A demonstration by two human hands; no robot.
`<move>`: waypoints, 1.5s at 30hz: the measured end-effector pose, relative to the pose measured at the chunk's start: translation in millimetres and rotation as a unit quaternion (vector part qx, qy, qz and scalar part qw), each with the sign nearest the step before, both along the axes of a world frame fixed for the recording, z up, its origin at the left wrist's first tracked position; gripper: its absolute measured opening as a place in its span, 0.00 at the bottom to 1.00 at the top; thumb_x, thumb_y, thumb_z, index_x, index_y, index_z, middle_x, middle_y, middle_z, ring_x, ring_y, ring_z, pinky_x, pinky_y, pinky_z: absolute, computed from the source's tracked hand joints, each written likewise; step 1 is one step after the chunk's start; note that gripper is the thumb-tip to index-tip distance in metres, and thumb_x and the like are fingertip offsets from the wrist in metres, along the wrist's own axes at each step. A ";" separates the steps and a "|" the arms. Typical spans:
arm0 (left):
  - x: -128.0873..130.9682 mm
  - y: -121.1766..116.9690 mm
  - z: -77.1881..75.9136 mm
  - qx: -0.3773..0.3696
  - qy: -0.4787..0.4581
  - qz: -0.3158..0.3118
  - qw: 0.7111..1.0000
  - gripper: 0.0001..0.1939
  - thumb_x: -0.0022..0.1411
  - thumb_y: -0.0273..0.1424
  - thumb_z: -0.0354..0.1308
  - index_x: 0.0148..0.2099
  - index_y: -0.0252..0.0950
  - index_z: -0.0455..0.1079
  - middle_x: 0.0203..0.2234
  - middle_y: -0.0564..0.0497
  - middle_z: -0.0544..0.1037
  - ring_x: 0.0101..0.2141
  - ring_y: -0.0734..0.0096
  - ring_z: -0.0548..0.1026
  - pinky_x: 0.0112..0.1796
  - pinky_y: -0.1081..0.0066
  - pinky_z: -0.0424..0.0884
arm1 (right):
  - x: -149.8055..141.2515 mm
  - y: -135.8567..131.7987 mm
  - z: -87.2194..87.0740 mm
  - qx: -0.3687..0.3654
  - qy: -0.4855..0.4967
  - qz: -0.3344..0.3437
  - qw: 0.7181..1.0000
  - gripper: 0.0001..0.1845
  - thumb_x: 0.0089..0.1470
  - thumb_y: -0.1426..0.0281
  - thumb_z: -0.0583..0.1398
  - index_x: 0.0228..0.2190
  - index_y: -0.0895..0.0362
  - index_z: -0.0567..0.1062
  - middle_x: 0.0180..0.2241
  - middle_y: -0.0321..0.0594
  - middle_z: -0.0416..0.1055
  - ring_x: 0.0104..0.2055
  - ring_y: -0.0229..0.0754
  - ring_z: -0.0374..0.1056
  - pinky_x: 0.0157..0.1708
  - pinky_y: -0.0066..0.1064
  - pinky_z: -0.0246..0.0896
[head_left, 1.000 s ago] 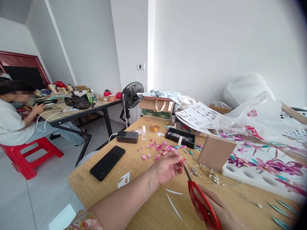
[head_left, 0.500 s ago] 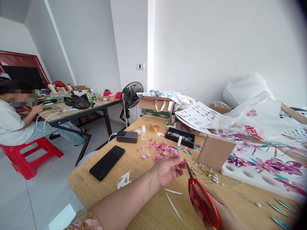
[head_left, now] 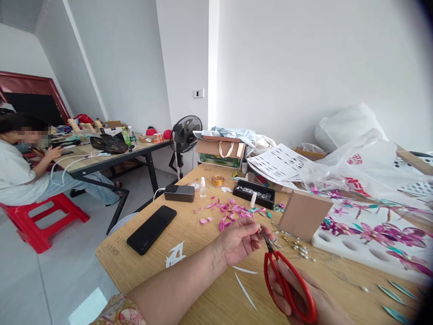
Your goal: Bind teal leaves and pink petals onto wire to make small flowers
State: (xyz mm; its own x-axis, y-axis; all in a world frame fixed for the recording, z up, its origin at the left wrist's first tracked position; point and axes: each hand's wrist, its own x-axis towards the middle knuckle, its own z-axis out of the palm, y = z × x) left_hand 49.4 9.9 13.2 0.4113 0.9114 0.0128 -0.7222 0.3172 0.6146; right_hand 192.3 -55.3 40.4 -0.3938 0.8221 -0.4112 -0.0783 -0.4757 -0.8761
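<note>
My right hand (head_left: 297, 284) grips red-handled scissors (head_left: 287, 282), its fingers through the loops. The blade tips reach the fingertips of my left hand (head_left: 241, 239), which is closed in a pinch. Whatever it pinches is too small to make out. Pink petals (head_left: 233, 211) are scattered on the wooden table just beyond my left hand. White pointed paper strips (head_left: 245, 289) lie below it, and more white paper pieces (head_left: 175, 255) sit left of my forearm. Pearl beads (head_left: 301, 250) and fine thread lie right of the scissors.
A phone (head_left: 152, 229), a power bank (head_left: 179, 193) and a small clear bottle (head_left: 202, 187) stand at left. Behind are a black tray (head_left: 254, 194) and a wooden block (head_left: 305, 214). Purple flowers (head_left: 379, 232) rest on white foam (head_left: 358, 257). A person (head_left: 23, 167) sits at another table.
The scissors' handles have spread wider apart and shifted slightly right and down. My left hand stays nearly in place.
</note>
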 end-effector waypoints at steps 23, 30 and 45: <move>-3.3 3.2 -1.1 0.004 0.025 -0.001 1.000 0.11 0.45 0.27 0.65 0.28 0.33 0.64 0.26 0.51 0.71 0.25 0.79 0.69 0.21 0.79 0.54 | 3.5 2.5 -12.8 -0.021 0.075 0.019 0.997 0.25 0.45 0.48 0.56 0.21 0.59 0.67 0.13 0.31 0.56 0.15 0.28 0.45 0.10 0.16 0.39; -8.6 7.2 1.1 0.010 0.073 -0.010 0.997 0.12 0.43 0.29 0.66 0.27 0.31 0.65 0.22 0.52 0.70 0.24 0.81 0.67 0.24 0.79 0.56 | 3.4 1.9 -11.8 -0.012 0.041 0.012 0.999 0.25 0.46 0.49 0.56 0.20 0.59 0.67 0.14 0.32 0.57 0.16 0.28 0.47 0.10 0.16 0.40; -18.9 13.2 2.5 0.034 0.114 -0.023 0.993 0.11 0.45 0.29 0.65 0.27 0.31 0.64 0.24 0.52 0.70 0.23 0.82 0.67 0.25 0.79 0.57 | 2.0 1.6 -13.9 -0.008 0.014 -0.006 1.000 0.25 0.44 0.48 0.57 0.21 0.58 0.67 0.13 0.32 0.58 0.15 0.29 0.49 0.10 0.17 0.41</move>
State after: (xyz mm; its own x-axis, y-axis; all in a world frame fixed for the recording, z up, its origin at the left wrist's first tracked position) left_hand 30.5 23.1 15.7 0.4509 0.8922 -0.0251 -0.5479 0.2989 0.7814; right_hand 194.3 -53.7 26.5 -0.3948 0.8207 -0.4130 -0.1091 -0.4883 -0.8659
